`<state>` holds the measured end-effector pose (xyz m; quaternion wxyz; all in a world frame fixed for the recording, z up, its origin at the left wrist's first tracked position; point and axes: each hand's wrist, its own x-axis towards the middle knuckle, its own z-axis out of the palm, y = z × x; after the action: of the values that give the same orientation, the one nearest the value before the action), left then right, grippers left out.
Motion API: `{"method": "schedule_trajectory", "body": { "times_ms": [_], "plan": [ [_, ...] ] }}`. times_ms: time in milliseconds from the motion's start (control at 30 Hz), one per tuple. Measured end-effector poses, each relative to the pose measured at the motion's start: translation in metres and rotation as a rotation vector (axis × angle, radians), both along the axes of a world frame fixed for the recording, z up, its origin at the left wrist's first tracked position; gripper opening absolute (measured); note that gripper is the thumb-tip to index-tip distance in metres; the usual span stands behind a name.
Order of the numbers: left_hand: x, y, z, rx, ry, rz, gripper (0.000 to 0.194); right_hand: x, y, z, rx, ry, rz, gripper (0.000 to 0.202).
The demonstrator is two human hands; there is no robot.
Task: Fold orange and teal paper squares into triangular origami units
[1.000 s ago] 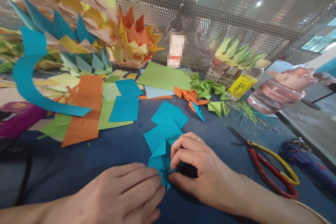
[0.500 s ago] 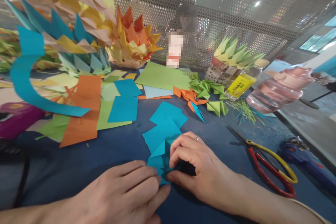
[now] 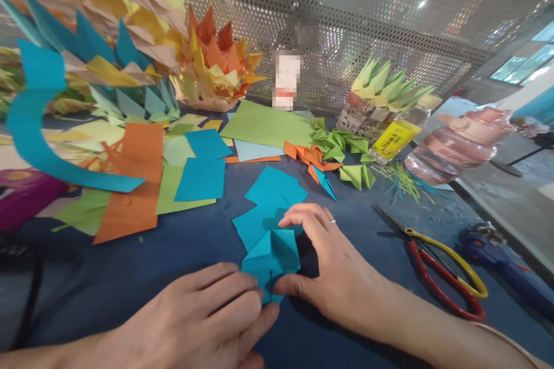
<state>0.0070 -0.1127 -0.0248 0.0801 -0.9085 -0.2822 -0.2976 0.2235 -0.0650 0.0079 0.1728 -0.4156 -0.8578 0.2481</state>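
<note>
A partly folded blue paper (image 3: 277,253) lies at the front centre, with a raised crease and an open flap on its right. My left hand (image 3: 216,305) is closed on its lower left edge, fingers together. From the right, the thumb of my right hand (image 3: 329,265) touches the paper's lower right part, while the fingers are raised and spread away from the thumb. Flat blue sheets (image 3: 274,184) lie just beyond the folded piece, partly under it.
Scissors (image 3: 445,265) and a blue glue gun (image 3: 502,265) lie right. Behind are folded green pieces (image 3: 340,141), a pink bottle (image 3: 459,144) and a yellow-labelled bottle (image 3: 396,135). Left are an orange strip (image 3: 136,184), a purple tool (image 3: 26,196) and spiky paper models (image 3: 216,63). A person stands beyond.
My right hand's fingers have lifted and opened away from the blue paper, uncovering its right flap. My left hand has stayed nearly still.
</note>
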Motion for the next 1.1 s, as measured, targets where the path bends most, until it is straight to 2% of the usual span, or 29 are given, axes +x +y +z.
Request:
{"method": "schedule_trajectory", "body": {
  "times_ms": [300,533,800,967,1100],
  "plan": [
    [0.001,0.001,-0.006,0.0,0.013,0.02,0.038,0.004,0.004,-0.001,0.009,-0.012,0.05,0.047],
    [-0.003,0.001,-0.004,0.007,0.016,-0.011,0.036,0.006,0.01,-0.001,0.023,0.04,0.014,0.03],
    [-0.002,0.003,-0.005,-0.006,0.04,-0.041,0.034,0.003,0.006,0.002,0.096,0.09,0.163,0.013],
    [0.0,0.002,-0.001,-0.027,0.008,-0.004,0.032,0.006,0.004,0.009,0.116,0.069,0.234,0.022],
    [-0.001,0.001,-0.003,-0.039,0.025,-0.039,0.025,0.008,0.004,0.022,0.09,0.055,0.395,0.039]
  ]
}}
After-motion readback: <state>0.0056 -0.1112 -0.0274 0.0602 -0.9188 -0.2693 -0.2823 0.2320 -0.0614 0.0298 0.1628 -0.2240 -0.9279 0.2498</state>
